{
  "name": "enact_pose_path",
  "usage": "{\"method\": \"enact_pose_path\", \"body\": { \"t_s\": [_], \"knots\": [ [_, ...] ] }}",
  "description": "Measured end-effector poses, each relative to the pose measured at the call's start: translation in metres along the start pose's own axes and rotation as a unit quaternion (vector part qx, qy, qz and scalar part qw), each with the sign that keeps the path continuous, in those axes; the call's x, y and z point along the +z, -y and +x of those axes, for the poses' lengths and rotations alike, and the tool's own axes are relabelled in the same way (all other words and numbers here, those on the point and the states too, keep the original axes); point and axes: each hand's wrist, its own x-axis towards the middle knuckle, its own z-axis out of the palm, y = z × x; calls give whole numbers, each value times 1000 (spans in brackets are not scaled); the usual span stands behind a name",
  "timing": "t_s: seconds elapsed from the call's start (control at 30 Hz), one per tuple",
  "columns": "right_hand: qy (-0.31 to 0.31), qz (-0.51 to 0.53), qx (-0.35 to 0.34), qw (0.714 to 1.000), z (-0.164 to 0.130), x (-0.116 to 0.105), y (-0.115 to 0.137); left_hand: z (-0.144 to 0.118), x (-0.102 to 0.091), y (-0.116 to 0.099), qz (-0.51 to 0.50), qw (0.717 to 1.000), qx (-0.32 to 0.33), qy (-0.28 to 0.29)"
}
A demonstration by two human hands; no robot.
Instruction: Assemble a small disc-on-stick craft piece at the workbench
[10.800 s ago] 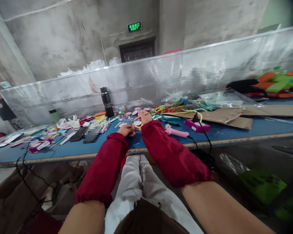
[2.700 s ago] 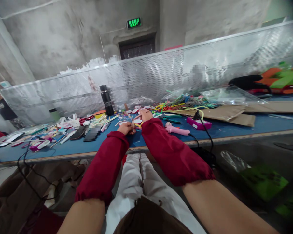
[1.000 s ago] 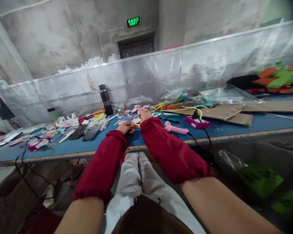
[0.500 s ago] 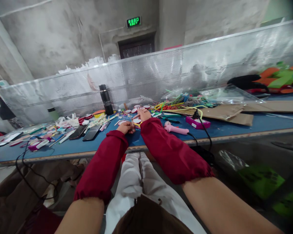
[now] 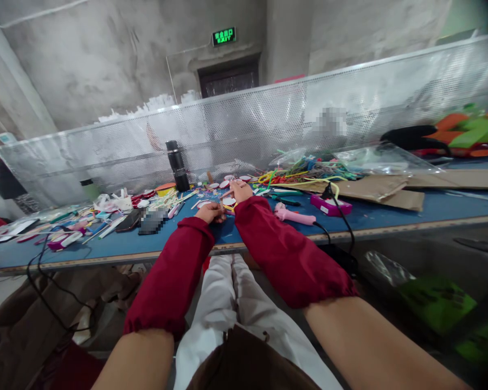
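My left hand point(image 5: 211, 213) is closed low over the blue table point(image 5: 154, 246), its fingertips pinched together. Whatever lies between them is too small to make out. Just beyond and to the right, my right hand point(image 5: 241, 190) has its fingers bent together, pointing left, and I cannot make out what they hold. A round white piece point(image 5: 229, 201) lies between the two hands. Several round red-and-white pieces point(image 5: 225, 184) are scattered behind them. To the right of my right sleeve rests a pink glue gun point(image 5: 295, 216) with a black cord.
A black flask point(image 5: 178, 167) stands before the perforated metal screen point(image 5: 244, 127). Phones point(image 5: 129, 220), pens and craft bits cover the left side. At right are pliers point(image 5: 287, 199), a purple box point(image 5: 331, 205), colourful cords point(image 5: 305, 170) and cardboard point(image 5: 366, 187). A person point(image 5: 6, 179) is at far left.
The view has shifted very slightly. Both hands keep almost the same place and pose, and nothing on the table has visibly moved.
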Motion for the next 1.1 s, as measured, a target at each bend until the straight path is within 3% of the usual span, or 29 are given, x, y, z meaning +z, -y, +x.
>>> {"method": "enact_pose_path", "body": {
  "t_s": [0.23,0.7,1.1],
  "knots": [
    [-15,4,8,1000,4,-5,-1,-1,0,-4,-25,998,-48,14],
    [17,-22,21,999,-9,-8,15,-3,0,-5,-38,998,-55,19],
    [-13,-1,13,1000,4,-4,-4,-4,-1,-5,-36,998,-42,22]
  ]
}}
